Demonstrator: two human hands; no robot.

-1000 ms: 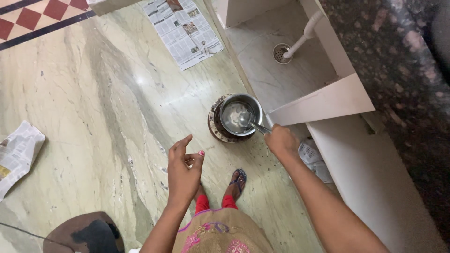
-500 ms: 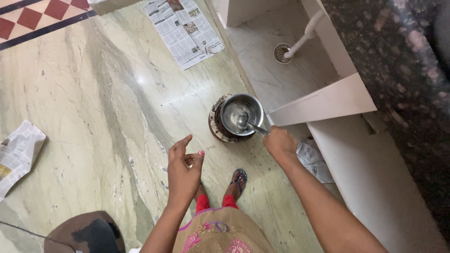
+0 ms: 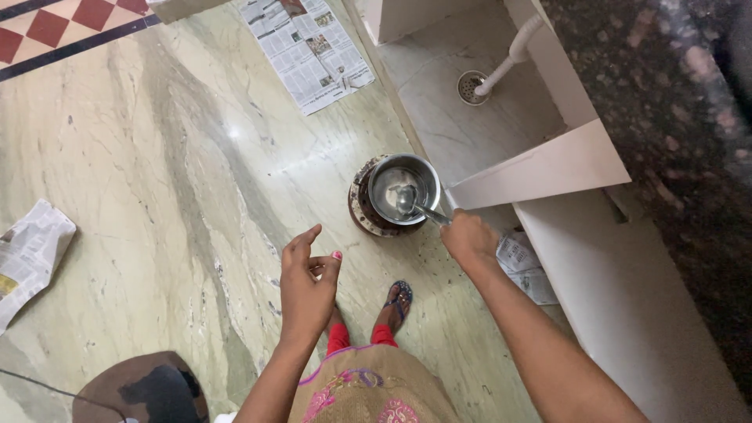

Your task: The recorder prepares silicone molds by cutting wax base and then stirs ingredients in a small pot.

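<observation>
A steel pot (image 3: 403,188) stands on a round dark burner (image 3: 362,213) on the marble floor. My right hand (image 3: 468,238) grips the handle of a steel ladle (image 3: 417,205), whose bowl rests inside the pot. My left hand (image 3: 305,283) hovers in the air to the left of the pot, fingers loosely curled, holding nothing. Below the hands I see my feet in sandals (image 3: 398,298) and a brown patterned dress.
A low white washing basin (image 3: 548,168) with a drain and white pipe (image 3: 509,59) lies right of the pot. Newspaper sheets lie at the top (image 3: 305,47), at the left edge (image 3: 31,251) and by my right wrist (image 3: 523,266). A dark round object (image 3: 141,392) sits bottom left.
The view has barely shifted. My right hand stays on the ladle in the pot and my left hand keeps hovering in the same pose.
</observation>
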